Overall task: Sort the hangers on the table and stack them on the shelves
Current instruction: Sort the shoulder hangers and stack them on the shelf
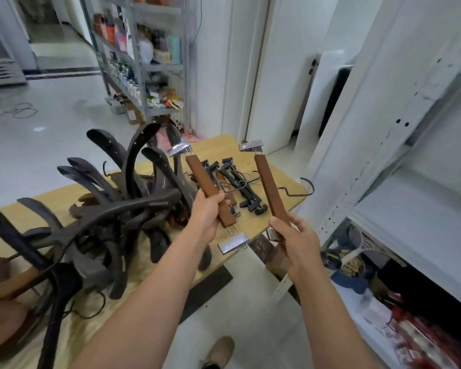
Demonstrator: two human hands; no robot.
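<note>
My left hand (207, 212) grips a brown wooden clip hanger (201, 177) around its middle, metal clips showing at both ends. My right hand (294, 239) grips the near end of a second brown clip hanger (269, 186), whose hook points right. Both are held above the wooden table (253, 222), roughly parallel. Between them on the table lie several black clip hangers (241, 186). A large tangled pile of dark coat hangers (112, 209) covers the table's left part. The white shelf unit (410, 198) stands at the right, its middle shelf bare.
The lower right shelf holds a bowl and red packets (415, 334). A grey metal rack (141, 62) full of goods stands at the back. A white door (277, 75) is behind the table. My shoe (218, 352) is on the floor below.
</note>
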